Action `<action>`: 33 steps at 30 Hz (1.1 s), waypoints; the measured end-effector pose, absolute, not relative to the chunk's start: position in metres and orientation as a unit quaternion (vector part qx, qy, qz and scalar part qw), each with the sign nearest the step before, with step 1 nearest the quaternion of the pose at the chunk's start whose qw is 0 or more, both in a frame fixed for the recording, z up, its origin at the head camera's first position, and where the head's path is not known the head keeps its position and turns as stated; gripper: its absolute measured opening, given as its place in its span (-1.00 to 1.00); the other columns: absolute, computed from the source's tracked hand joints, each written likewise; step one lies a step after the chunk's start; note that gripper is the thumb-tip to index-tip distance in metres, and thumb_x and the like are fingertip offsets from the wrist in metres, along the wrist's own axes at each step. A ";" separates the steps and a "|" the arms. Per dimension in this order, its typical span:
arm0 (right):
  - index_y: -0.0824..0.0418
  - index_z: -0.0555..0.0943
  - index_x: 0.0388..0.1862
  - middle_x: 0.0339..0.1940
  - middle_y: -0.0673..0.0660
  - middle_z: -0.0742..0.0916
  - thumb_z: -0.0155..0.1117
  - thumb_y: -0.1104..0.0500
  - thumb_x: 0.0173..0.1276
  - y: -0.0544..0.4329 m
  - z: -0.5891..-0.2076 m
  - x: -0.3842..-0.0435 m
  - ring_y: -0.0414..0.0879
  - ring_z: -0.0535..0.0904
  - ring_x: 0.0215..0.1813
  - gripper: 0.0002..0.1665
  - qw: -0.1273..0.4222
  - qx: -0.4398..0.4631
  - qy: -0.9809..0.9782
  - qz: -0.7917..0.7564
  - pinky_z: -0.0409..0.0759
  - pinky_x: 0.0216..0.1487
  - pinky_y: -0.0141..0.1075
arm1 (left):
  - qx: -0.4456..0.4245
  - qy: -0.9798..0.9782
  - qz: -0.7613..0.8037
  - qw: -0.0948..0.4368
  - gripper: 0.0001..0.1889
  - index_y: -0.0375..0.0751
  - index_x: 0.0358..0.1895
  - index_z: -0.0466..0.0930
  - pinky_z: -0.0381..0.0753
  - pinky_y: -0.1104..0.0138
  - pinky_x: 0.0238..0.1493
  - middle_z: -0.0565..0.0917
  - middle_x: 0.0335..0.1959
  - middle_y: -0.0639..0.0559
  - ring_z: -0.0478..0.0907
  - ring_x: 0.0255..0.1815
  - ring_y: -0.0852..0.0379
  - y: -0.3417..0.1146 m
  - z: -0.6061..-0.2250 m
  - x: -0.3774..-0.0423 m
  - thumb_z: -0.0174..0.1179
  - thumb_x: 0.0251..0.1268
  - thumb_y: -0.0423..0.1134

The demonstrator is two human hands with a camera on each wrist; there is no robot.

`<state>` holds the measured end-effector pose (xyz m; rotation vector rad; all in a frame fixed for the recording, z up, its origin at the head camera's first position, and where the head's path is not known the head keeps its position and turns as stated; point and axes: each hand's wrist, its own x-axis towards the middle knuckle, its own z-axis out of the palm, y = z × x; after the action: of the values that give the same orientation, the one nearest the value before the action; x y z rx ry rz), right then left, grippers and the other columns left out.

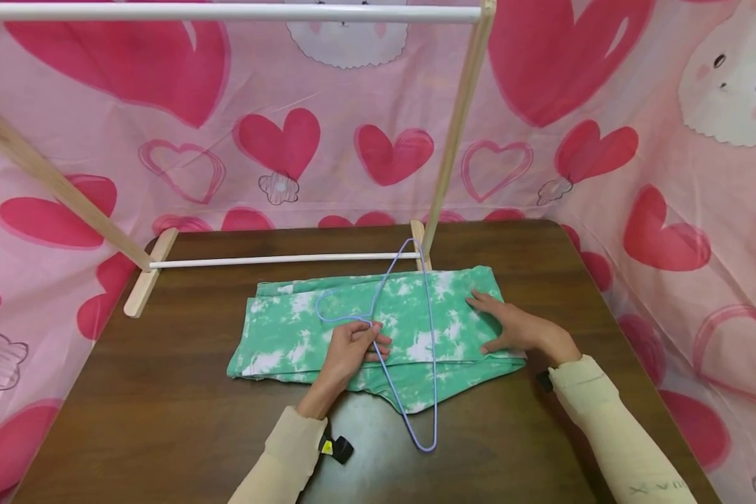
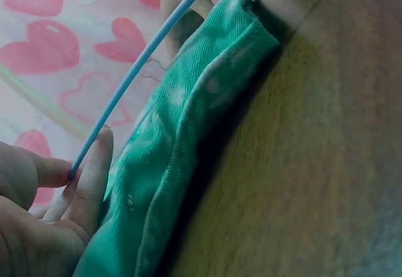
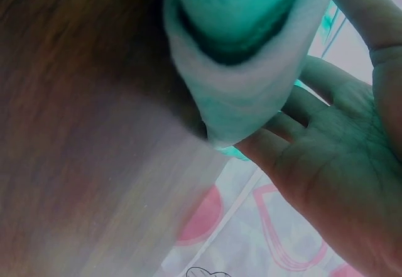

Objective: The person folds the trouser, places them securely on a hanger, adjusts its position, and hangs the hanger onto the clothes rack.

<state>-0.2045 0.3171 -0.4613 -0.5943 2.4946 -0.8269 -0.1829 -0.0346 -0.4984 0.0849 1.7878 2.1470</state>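
Observation:
Folded green-and-white tie-dye pants point(image 1: 290, 322) lie flat across the table. Over them extends a lavender-blue wire hanger point(image 1: 433, 364), its long loop reaching past the near edge of the cloth and its hook toward the left. My left hand point(image 1: 349, 346) pinches the hanger near its neck between thumb and fingers; the left wrist view shows the wire point(image 2: 133, 70) rising from the fingertips above the cloth. My right hand point(image 1: 519, 325) rests on the right end of the pants with fingers spread. In the right wrist view, its fingers reach along the folded layers point(image 3: 251, 98).
A wooden rack stands at the back left, with a white top bar point(image 1: 239, 12), a low white rail point(image 1: 283, 260) and slanted posts point(image 1: 456, 133). The brown table point(image 1: 164, 420) meets a pink heart-print curtain point(image 1: 346, 189) behind and at the sides.

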 end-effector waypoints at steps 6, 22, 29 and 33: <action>0.39 0.09 0.62 0.65 0.46 0.00 0.61 0.13 0.16 0.315 -0.460 -0.206 0.48 -0.12 0.62 0.21 0.216 -0.216 0.904 -0.299 0.12 0.46 0.37 | 0.034 0.647 0.738 0.187 -0.67 -0.62 0.14 0.49 0.76 0.29 -0.20 0.76 -0.23 -0.33 0.76 -0.38 0.16 -0.038 -0.498 -0.186 0.06 0.59 -0.33; 0.43 0.18 0.57 0.60 0.50 0.14 0.58 0.09 0.21 0.315 -0.460 -0.199 0.50 0.03 0.57 0.11 0.177 -0.200 0.926 -0.267 0.18 0.44 0.36 | 0.027 0.651 0.736 0.185 -0.66 -0.62 0.13 0.51 0.76 0.32 -0.26 0.75 -0.30 -0.31 0.74 -0.42 0.15 -0.034 -0.506 -0.184 0.09 0.57 -0.32; 0.57 0.18 0.49 0.36 0.59 0.40 0.31 0.15 0.46 0.317 -0.453 -0.201 0.44 0.38 0.31 -0.16 0.108 -0.048 0.957 -0.266 0.39 0.33 0.33 | 0.022 0.643 0.744 0.178 -0.68 -0.64 0.11 0.52 0.76 0.32 -0.26 0.76 -0.32 -0.28 0.75 -0.42 0.15 -0.033 -0.508 -0.184 0.11 0.55 -0.36; 0.61 0.23 0.42 0.16 0.55 0.54 0.20 0.13 0.52 0.326 -0.455 -0.203 0.34 0.51 0.12 -0.26 0.114 -0.006 0.953 -0.281 0.53 0.18 0.25 | 0.012 0.635 0.752 0.176 -0.70 -0.62 0.08 0.56 0.76 0.30 -0.21 0.77 -0.28 -0.32 0.77 -0.37 0.13 -0.033 -0.508 -0.183 0.14 0.52 -0.37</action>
<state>-0.2026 0.3256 -0.4550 -0.0172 2.7935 -0.8237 -0.1833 -0.0334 -0.5081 0.0342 1.7973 2.1300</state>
